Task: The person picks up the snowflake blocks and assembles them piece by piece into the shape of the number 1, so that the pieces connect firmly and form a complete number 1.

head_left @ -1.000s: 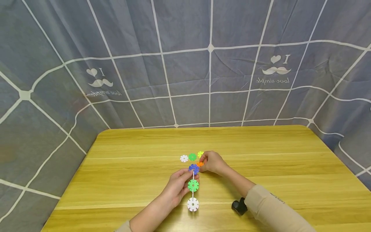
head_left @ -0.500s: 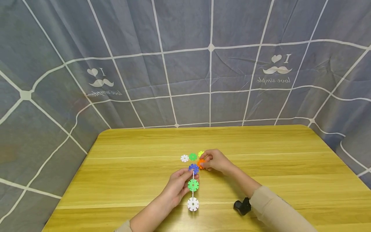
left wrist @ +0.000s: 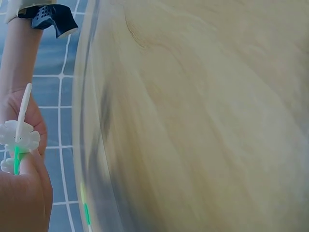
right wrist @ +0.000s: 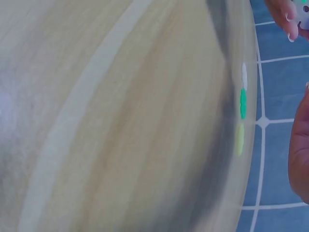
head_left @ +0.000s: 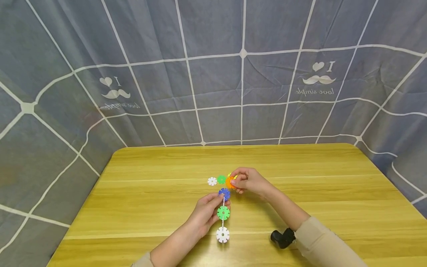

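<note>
Over a wood-grain table, you grip a short chain of notched discs in your left hand, fingers curled about it and thumb on the blue disc at its 12 o'clock end. Your right hand, thumb and fingers drawn together, pinches an orange disc at 1 o'clock from the blue one, apart from it.

The chain appears partly built: from blue toward 6 o'clock run a green disc in the middle and a white disc at the near end, with thin white pieces, perhaps discs seen edge-on, between them. The orange disc is in your fingers but not joined to the chain.

Beyond your hands, three discs lie unattached on the tabletop: loose white at 11 o'clock, loose green at 12 and yellow at 1, the last partly hidden behind the orange in the head view. Judged by those leftovers, the linking looks about midway, orange included among the parts left.
</note>
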`<state>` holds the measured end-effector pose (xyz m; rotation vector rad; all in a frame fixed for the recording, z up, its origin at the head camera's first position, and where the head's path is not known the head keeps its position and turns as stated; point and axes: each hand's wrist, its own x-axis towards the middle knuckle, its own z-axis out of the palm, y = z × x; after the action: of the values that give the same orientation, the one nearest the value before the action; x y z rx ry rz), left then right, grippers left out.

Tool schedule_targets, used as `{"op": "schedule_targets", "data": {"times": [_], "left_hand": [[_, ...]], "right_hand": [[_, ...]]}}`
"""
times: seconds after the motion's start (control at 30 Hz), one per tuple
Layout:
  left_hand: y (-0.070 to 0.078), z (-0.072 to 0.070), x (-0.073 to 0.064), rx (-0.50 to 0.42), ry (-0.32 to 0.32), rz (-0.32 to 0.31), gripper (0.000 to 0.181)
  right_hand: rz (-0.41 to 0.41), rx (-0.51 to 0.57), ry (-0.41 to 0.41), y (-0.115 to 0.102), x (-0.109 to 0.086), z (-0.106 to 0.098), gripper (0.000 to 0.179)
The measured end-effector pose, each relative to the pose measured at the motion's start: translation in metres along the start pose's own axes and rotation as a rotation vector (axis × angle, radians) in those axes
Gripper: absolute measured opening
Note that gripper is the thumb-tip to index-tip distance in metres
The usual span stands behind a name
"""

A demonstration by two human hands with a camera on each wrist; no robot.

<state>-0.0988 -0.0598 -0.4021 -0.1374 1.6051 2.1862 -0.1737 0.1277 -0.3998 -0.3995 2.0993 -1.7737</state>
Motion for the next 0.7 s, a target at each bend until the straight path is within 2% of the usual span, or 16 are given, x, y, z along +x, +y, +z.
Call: {"op": "schedule_targets", "data": {"times": [0.27, 0.7], "left_hand": [[0.0018, 0.0006, -0.0001, -0.006, -0.020, -0.006, 0.025], [0.0022, 0.0011, -0.0022, -0.032, -0.054, -0.007, 0.021]], "right_hand": [[-0.041, 0.046, -0.083, -0.0044, -0.0002, 0.0020, 0.020], [-0.109, 0.044, -0.115, 0.0007, -0.0054, 0.0017, 0.025]]}}
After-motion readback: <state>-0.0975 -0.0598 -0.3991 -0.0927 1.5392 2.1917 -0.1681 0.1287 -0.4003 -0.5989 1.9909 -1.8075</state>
